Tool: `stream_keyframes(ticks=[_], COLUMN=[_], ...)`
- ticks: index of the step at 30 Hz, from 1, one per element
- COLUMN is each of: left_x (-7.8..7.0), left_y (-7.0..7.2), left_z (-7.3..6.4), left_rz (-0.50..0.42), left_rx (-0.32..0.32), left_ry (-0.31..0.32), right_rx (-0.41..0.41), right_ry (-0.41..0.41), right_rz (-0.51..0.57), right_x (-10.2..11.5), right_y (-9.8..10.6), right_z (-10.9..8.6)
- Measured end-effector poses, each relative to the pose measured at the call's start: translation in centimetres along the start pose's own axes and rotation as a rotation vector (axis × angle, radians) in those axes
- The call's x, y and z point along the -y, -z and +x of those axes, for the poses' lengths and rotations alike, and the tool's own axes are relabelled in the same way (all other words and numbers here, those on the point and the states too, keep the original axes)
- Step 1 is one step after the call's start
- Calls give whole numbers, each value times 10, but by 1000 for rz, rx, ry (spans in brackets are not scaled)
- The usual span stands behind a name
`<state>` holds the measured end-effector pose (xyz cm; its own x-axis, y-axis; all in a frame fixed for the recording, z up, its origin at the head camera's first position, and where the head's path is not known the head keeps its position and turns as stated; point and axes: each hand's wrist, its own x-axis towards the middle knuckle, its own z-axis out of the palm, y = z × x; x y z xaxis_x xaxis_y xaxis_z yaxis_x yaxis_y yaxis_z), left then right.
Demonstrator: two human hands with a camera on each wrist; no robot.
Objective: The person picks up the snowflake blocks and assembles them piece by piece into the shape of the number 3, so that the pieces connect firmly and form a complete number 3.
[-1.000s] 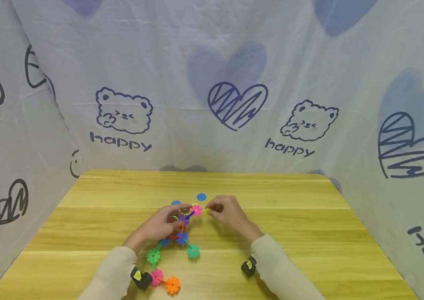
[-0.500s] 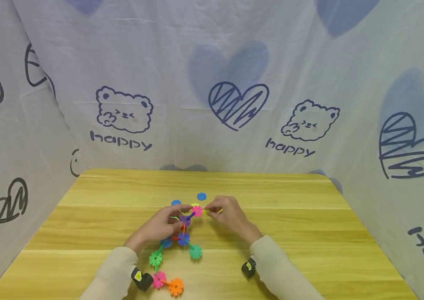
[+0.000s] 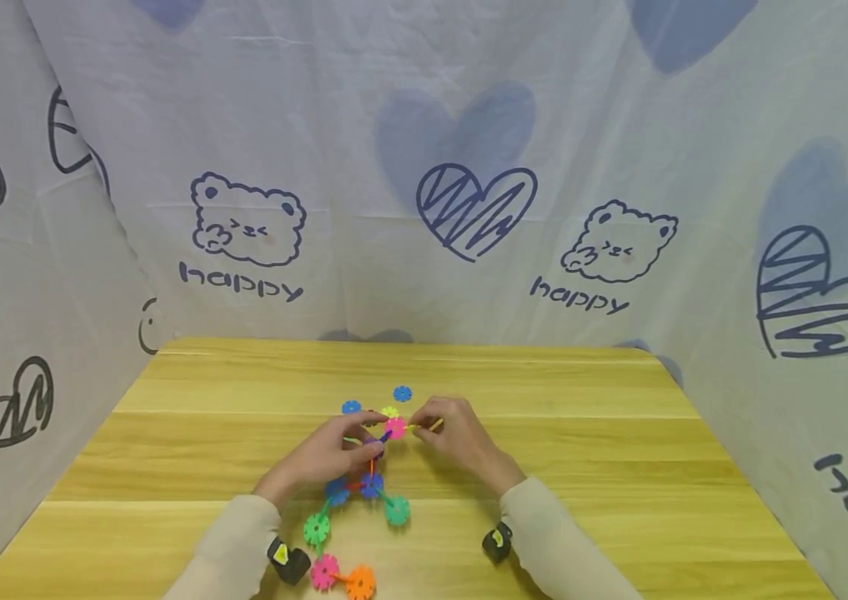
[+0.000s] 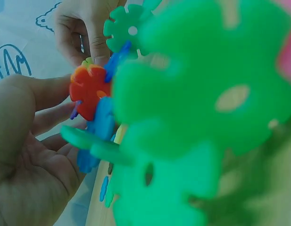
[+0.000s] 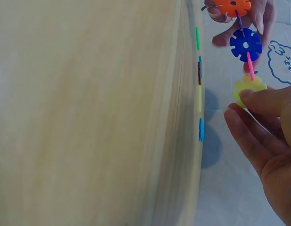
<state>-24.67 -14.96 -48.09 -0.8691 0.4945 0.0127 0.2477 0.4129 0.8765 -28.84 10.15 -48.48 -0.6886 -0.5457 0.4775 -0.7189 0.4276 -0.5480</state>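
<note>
A chain of notched snowflake discs hangs from my left hand [image 3: 322, 454], whose thumb and fingers grip it around the purple disc [image 3: 373, 451]. My right hand [image 3: 459, 433] pinches a yellow disc [image 5: 249, 88] between thumb and fingers. In the right wrist view that disc meets a pink disc [image 5: 250, 65], which joins a dark blue disc [image 5: 245, 45]. An orange disc [image 5: 233, 6] sits further along, by the left fingers. In the left wrist view a large blurred green disc [image 4: 192, 80] covers much of the work. The chain's lower end carries a pink disc [image 3: 324, 572] and an orange disc [image 3: 360, 582].
Loose discs lie on the wooden table [image 3: 581, 500] beyond the hands: a blue disc [image 3: 403, 393], another blue disc [image 3: 352, 407] and a yellow disc [image 3: 389, 412]. A printed cloth [image 3: 363, 250] hangs behind the table and along both sides.
The chain and my left hand have shifted slightly to the right and nearer the person. My right hand keeps its pinch on the yellow disc, almost in the same place.
</note>
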Motion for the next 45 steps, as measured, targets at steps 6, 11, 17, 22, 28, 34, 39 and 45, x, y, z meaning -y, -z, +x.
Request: stream_keyframes(ticks=[6,11,17,22,28,34,39,45], left_x=[-3,-5,-7,-7,-6,-7,-8,-9], left_y=[-4,-5,-7,-10,-11,-12,-14,-12], left_z=[4,6,6,8,10,11,10,7], left_rz=[-34,-60,-75,-81,-66,-82,-90,-98], left_rx=[-12,-7,-11,-17,-18,-49,-78,-78], left_ry=[-3,-9,-14,-9,-43,-47,-56,-56], right_rx=[2,4,-11,-39,-46,-58,-74,-72], right_ry=[10,38,49,30,4,-9,45,77], right_rz=[9,7,1,12,21,34,39,43], right_x=[3,3,3,2,2,3,8,12], right_y=[1,2,3,3,3,4,3,2], right_z=[-1,-2,-4,-8,-10,-10,-10,-8])
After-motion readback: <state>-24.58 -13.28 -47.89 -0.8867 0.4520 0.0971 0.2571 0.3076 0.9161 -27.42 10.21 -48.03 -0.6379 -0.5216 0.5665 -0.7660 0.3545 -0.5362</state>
